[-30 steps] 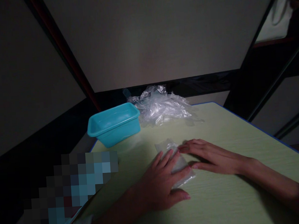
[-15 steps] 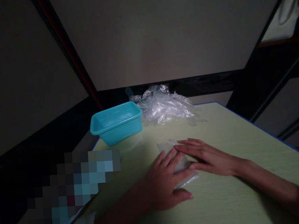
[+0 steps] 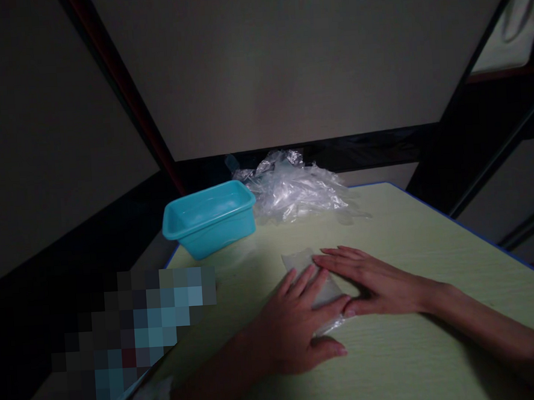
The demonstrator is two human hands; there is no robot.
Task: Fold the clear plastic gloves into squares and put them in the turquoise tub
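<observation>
A small clear plastic bag lies flat on the pale green table. My left hand rests on its near part, fingers stretched out and flat. My right hand lies across its right side, fingers also flat and spread, thumb touching my left hand's fingertips. Both hands press the bag down, and most of it is hidden under them.
A turquoise plastic tub stands at the table's far left corner. Beside it lies a crumpled heap of clear plastic bags. The table has a blue edge. A blurred patch sits at lower left. The room is dim.
My right hand has slid slightly toward me over the bag, and its thumb now meets my left fingers. The left hand has hardly moved.
</observation>
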